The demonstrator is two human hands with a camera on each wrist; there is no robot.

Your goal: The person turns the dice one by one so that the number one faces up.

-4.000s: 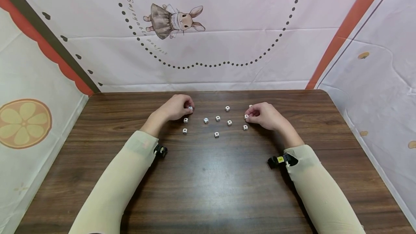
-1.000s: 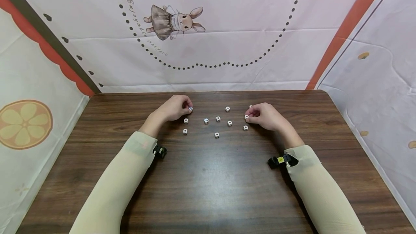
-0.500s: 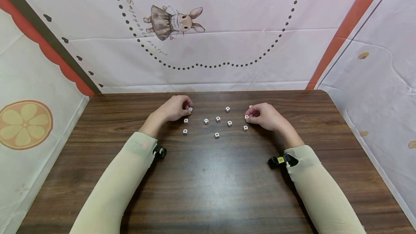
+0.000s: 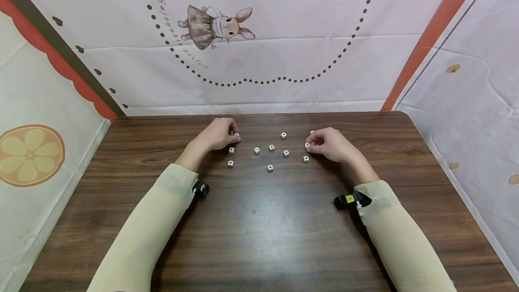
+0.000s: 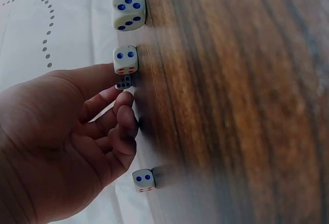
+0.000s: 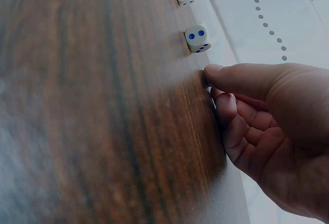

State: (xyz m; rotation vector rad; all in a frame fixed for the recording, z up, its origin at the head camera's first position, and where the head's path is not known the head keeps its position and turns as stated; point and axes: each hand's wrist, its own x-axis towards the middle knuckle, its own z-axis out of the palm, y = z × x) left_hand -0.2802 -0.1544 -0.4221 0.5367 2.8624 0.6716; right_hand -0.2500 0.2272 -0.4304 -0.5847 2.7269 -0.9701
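Note:
My left hand (image 4: 219,134) is at the far left of the group of dice, pinching a small white die (image 4: 237,134) between thumb and fingertips. In the left wrist view that die (image 5: 123,83) shows blue pips beside the thumb, partly covered by a nearer die (image 5: 125,59). On the other side, my right hand (image 4: 330,144) pinches another white die (image 4: 307,146) by thumb and forefinger, low at the table. The right wrist view has it mostly hidden behind the thumb, with a two-pip die (image 6: 197,38) standing just beside the hand (image 6: 257,126).
Several white dice lie spread between the hands, among them a middle die (image 4: 257,150), a front die (image 4: 270,168) and a back die (image 4: 283,135). One die (image 4: 312,133) sits just beyond the right fingers. A printed cloth (image 4: 284,57) rises behind the brown wooden table (image 4: 259,238).
The die in my left fingers has turned, showing different faces from frame to frame, while the hand stays in place. My right hand and the loose dice have not moved.

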